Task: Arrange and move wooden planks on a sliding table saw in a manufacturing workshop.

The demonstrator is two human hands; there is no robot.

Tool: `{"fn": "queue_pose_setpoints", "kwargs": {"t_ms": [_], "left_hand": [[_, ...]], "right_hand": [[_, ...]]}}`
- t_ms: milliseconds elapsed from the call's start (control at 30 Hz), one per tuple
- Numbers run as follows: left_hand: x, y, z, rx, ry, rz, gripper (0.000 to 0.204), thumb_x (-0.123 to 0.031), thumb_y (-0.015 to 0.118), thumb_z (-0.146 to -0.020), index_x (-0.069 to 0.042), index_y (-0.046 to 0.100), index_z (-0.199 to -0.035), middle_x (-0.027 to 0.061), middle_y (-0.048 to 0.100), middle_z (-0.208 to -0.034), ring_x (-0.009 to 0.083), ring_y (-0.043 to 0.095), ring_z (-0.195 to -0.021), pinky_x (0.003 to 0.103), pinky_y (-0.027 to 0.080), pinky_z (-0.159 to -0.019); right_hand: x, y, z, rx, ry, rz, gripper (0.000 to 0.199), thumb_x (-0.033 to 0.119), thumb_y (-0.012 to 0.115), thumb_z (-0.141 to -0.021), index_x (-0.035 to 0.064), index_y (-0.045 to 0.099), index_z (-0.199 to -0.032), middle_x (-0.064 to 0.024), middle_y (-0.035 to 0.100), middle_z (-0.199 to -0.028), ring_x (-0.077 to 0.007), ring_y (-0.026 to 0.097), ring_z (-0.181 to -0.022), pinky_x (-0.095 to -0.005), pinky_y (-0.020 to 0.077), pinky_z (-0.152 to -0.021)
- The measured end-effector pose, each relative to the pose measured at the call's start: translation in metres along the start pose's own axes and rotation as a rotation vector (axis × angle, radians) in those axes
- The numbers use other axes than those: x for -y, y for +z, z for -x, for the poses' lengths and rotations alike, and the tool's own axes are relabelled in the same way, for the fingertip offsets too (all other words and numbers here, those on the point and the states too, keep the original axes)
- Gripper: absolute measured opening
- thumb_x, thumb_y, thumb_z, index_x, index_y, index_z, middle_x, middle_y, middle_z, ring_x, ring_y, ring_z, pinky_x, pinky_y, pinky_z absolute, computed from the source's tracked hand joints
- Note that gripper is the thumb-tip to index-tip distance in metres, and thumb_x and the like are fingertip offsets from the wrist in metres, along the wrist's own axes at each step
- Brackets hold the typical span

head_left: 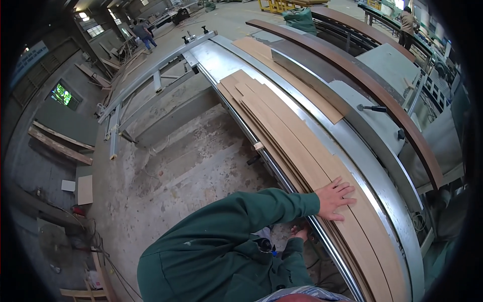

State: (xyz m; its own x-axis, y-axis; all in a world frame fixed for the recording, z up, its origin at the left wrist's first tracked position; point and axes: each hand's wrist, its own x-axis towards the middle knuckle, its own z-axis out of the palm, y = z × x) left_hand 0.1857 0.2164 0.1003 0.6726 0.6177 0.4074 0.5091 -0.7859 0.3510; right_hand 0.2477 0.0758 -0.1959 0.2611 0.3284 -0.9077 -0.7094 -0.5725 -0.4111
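Observation:
My left hand (334, 200) lies flat, fingers spread, on the near end of a stack of long, thin, light wooden strips (282, 133). The strips run along the metal bed of a sliding table saw (221, 60). My left arm in a green sleeve reaches across to it from the lower left. My right hand (302, 232) is lower down, close to the sliding rail (282, 176) at the table's near edge. Its fingers are curled and partly hidden, so its grip is unclear.
A second long board (287, 75) lies further across the bed beside a dark curved fence (382, 95). A lever handle (372, 108) sticks out at the right. A dusty concrete floor (176, 166) is on the left, with scrap boards (60, 146). People stand far off at the top left (143, 34) and top right (406, 22).

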Motion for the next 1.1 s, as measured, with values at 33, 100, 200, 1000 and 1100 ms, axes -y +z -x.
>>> {"fn": "queue_pose_setpoints", "kwargs": {"t_ms": [33, 100, 200, 1000, 1100], "left_hand": [[-0.002, 0.001, 0.000, 0.023, -0.014, 0.018, 0.072, -0.059, 0.058, -0.081, -0.016, 0.048, -0.137, 0.0196, 0.035, -0.146, 0.0374, 0.033, -0.134, 0.058, 0.013, -0.115], [-0.002, 0.003, -0.001, 0.049, -0.019, 0.047, 0.072, -0.059, 0.057, -0.080, -0.016, 0.048, -0.137, 0.0194, 0.035, -0.146, 0.0371, 0.030, -0.136, 0.057, 0.010, -0.116], [-0.005, 0.006, -0.005, 0.075, -0.003, 0.044, 0.072, -0.059, 0.057, -0.081, -0.016, 0.047, -0.138, 0.0198, 0.036, -0.147, 0.0377, 0.032, -0.136, 0.058, 0.011, -0.116], [-0.005, -0.007, -0.012, 0.092, -0.077, -0.013, 0.072, -0.056, 0.058, -0.085, -0.012, 0.044, -0.140, 0.0136, 0.037, -0.147, 0.0344, 0.034, -0.136, 0.055, 0.017, -0.114], [-0.004, -0.005, -0.013, 0.109, -0.101, -0.035, 0.075, -0.058, 0.060, -0.082, -0.011, 0.044, -0.139, 0.0132, 0.037, -0.147, 0.0337, 0.034, -0.135, 0.053, 0.018, -0.115]], "right_hand": [[-0.002, -0.002, -0.002, -0.014, -0.024, -0.023, 0.033, 0.038, 0.050, -0.091, 0.0083, 0.059, -0.102, -0.0105, 0.061, -0.077, -0.0196, 0.056, -0.053, -0.0286, 0.0435, -0.044], [-0.001, -0.003, 0.001, -0.041, -0.050, -0.054, 0.039, 0.046, 0.054, -0.090, 0.0080, 0.058, -0.095, -0.0127, 0.061, -0.064, -0.0196, 0.053, -0.046, -0.0279, 0.0414, -0.041], [0.004, -0.019, -0.015, 0.047, -0.054, 0.070, 0.032, 0.036, 0.056, -0.090, 0.0085, 0.062, -0.105, -0.0114, 0.063, -0.071, -0.0202, 0.055, -0.049, -0.0301, 0.0469, -0.044], [0.315, -0.143, 0.281, -0.029, -1.730, 1.203, 0.043, 0.017, 0.070, -0.082, 0.0037, 0.060, -0.121, -0.0170, 0.061, -0.118, -0.0350, 0.057, -0.110, -0.0404, 0.0462, -0.093], [0.356, -0.172, 0.243, -0.189, -1.723, 1.449, 0.065, 0.033, 0.074, -0.077, 0.0025, 0.052, -0.130, -0.0227, 0.051, -0.131, -0.0393, 0.046, -0.121, -0.0465, 0.0380, -0.102]]}}
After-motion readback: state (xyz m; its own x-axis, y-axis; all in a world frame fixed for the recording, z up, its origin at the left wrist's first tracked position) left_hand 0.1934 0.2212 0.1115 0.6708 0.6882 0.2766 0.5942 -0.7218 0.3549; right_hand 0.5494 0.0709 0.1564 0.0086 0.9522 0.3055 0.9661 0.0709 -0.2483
